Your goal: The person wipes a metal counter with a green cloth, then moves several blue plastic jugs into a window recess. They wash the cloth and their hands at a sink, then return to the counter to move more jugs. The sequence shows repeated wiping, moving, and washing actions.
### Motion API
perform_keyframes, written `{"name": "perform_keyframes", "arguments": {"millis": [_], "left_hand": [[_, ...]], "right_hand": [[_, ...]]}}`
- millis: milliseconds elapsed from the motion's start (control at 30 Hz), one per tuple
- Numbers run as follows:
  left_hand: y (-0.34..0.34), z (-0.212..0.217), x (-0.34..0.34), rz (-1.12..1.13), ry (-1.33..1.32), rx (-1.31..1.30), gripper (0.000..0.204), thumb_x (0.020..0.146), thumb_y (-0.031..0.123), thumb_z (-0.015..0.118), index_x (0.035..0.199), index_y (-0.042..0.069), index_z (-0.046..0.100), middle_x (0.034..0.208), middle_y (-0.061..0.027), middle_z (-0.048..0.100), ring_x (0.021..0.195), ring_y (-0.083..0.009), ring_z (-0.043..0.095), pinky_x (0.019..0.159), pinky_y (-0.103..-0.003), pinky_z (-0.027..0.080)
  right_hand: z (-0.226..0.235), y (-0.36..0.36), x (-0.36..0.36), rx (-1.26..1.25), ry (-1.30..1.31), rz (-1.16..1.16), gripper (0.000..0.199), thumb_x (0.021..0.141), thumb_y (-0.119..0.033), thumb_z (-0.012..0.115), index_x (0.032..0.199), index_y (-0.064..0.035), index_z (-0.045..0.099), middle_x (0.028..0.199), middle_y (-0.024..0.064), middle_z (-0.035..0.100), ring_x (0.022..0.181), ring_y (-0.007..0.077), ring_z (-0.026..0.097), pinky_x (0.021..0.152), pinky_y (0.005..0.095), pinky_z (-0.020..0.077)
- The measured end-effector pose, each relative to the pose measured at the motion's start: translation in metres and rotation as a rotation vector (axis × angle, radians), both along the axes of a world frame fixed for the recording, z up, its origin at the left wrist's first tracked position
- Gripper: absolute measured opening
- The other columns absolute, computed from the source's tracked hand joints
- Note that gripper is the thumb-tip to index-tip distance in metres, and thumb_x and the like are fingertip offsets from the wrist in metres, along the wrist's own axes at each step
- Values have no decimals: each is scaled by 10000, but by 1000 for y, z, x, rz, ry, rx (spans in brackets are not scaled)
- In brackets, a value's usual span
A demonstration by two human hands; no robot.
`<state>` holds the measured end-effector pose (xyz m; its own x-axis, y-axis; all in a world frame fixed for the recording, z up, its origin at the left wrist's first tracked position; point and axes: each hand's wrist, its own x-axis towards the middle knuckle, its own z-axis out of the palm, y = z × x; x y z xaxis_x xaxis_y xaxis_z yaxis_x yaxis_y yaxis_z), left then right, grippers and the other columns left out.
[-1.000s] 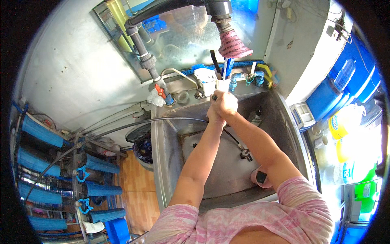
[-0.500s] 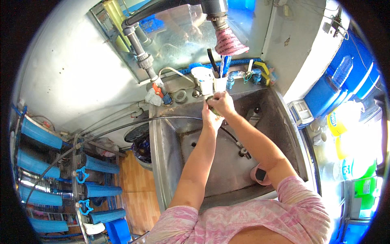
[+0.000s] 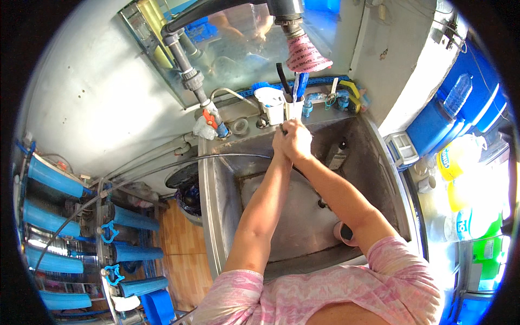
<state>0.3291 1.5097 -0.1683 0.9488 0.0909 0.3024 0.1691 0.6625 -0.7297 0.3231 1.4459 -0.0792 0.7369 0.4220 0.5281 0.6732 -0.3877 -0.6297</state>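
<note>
Dark object [image 3: 283,130], mostly hidden, between fingers [image 3: 294,125]

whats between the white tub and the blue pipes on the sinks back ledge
In the head view, a white cup holding long handles stands between the white tub and the blue pipes, just beyond the right hand.

head-worn fisheye, wide view; facing down, toward hands [image 3: 296,142]
</note>
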Motion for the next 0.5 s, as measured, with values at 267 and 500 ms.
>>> {"name": "perform_keyframes", "arguments": {"millis": [267,500], "left_hand": [[2,42,-13,512,1245,1840,230,857,182,517,945,-2,625,916,-116,626,874,-200,589,761,-341,462],[23,66,-34,748,972,2337,284,771,118,568,1038,49,633,882,-40,599,777,-138,525,727,-290,434]], "right_hand": [[-23,9,54,110,581,-109,305,785,-246,601,934,9,679,874,216,678,840,332,671,789,389,511],[-81,-36,74,-147,993,293,360,739,-79,621,1091,-1,614,974,152,646,901,236,589,757,379,463]]}}
